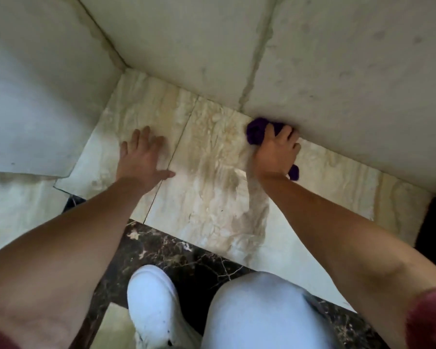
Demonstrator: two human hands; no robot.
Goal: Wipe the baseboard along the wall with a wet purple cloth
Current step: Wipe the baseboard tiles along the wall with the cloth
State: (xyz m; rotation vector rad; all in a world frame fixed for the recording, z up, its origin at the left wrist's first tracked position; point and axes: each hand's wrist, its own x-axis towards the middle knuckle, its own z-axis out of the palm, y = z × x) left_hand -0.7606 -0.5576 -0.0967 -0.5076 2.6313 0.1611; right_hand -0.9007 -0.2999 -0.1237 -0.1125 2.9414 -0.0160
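Pale marble-look tiles cover the floor (212, 177) in a corner where two cream walls meet, and a band of dark veined stone (186, 258) crosses the floor nearer the person. No brand, label or writing can be read anywhere.

A bunched purple cloth (257, 131) sits right where the floor meets the far wall, pressed against the bottom strip of that wall, the baseboard (337, 137). The right hand (275, 152) is clamped over the cloth, fingers (286, 133) curled across its top and reaching the baseboard. Most of the cloth bulges out to the left of the hand; a small purple end (294, 172) shows below the heel of the hand, to the right of the wrist. Whether the cloth is wet cannot be told.

To the left of the right hand, well apart from it, the left hand (141, 157) lies flat on the floor, palm down, fingers spread wide and holding nothing. It rests just left of a grout line (176, 149) that runs between the two hands. Beyond the left hand is the corner, and the side wall (35, 96) rises to its left.

A vertical seam (257, 59) with darker staining runs up the far wall above and slightly left of the cloth.

Both bare forearms stretch forward, with dark red sleeves (428, 318) at the frame's lower edges. Between the arms are a knee in light trousers (262, 311) and a white shoe (154, 306), which stands on the dark stone.
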